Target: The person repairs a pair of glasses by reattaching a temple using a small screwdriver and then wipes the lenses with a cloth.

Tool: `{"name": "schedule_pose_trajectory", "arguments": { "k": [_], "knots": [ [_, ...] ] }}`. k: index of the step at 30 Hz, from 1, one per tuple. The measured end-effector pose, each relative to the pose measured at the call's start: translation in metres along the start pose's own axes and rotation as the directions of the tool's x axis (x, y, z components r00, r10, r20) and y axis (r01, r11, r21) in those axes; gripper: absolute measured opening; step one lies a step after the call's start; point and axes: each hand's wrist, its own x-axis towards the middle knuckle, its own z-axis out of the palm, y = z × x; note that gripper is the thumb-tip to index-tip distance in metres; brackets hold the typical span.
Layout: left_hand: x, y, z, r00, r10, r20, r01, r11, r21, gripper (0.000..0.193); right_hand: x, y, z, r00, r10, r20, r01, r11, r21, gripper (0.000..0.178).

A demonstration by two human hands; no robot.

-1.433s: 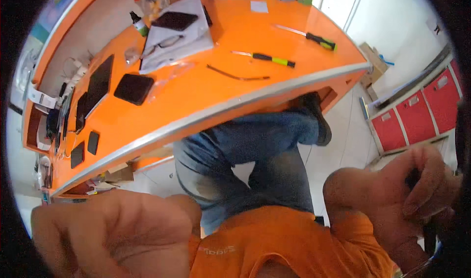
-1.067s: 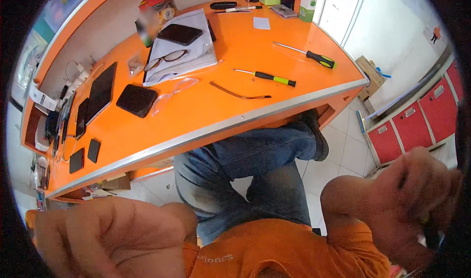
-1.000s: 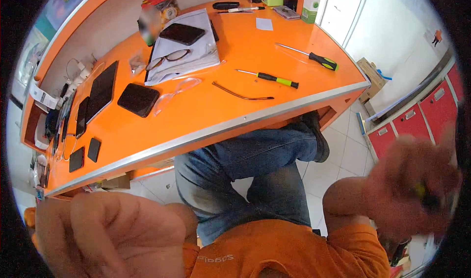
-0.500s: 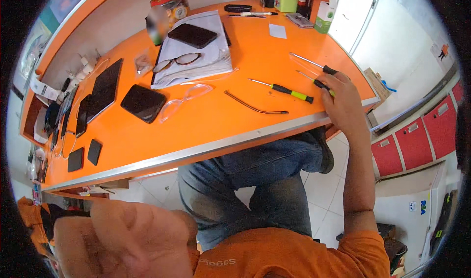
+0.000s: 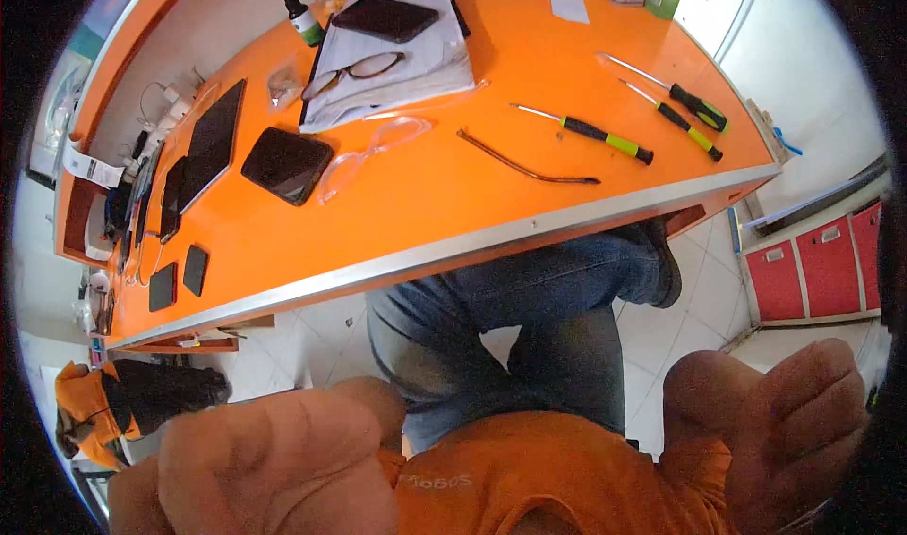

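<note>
Both hands are raised close to the camera, with nothing seen in them. My left hand (image 5: 274, 464) fills the lower left, fingers loosely bent and thumb apart. At the lower right is my right hand (image 5: 770, 426), its palm showing and its fingers slightly curled away from the thumb. Three green-and-black screwdrivers lie on the right of the orange table: one nearest the middle (image 5: 605, 138), a slim one (image 5: 685, 129) and a thicker one (image 5: 699, 108). Left of them lies a thin brown eyeglass temple (image 5: 524, 169). A clear spectacle frame (image 5: 364, 154) lies farther left.
Brown-rimmed glasses (image 5: 378, 65) and a dark phone (image 5: 387, 19) rest on a paper stack (image 5: 425, 86). Another phone (image 5: 285, 165), a tablet (image 5: 210, 146) and two small dark pieces lie leftward. A metal strip edges the table (image 5: 444, 289). Red drawers (image 5: 827, 271) stand at right.
My right hand has left the screwdrivers and come back to the lower right, near the camera. The slim screwdriver now lies free. The view has shifted, and my left hand stays raised.
</note>
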Motion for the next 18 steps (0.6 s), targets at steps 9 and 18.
{"name": "schedule_pose_trajectory", "arguments": {
  "k": [9,18],
  "knots": [
    [-0.084,-0.006,0.01,0.703,-0.591,-0.396,0.623,0.78,-0.058,0.045,-0.035,0.037,0.02,0.876,0.309,-0.37,-0.341,0.94,-0.021,0.02],
    [-0.167,0.069,-0.015,0.193,-0.947,-0.257,0.871,0.286,-0.399,0.046,-0.077,0.048,0.085,0.801,0.51,0.312,-0.576,0.516,0.634,0.014]
  ]
}}
